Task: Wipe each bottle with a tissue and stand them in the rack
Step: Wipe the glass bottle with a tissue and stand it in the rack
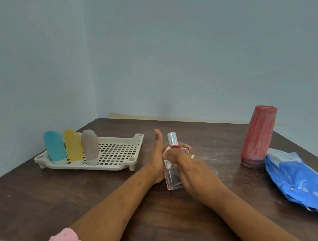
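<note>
**Wiping a perfume bottle**

Mid-worktop, the left grip is grasping the perfume bottle, thumb raised; the right grip is clutching a white tissue against it. Three travel bottles are standing in the rack, far left.

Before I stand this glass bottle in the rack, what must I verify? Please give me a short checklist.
1. Grip: the left hand holds the glass bottle: ok.
2. Wiping: the right hand presses the tissue on it: ok.
3. Its cap is on: ok.
4. All sides wiped: cannot tell.
5. Free room in the rack, right of the grey bottle: ok.
6. The red bottle in the rack: not ok, it stands on the table.
</note>
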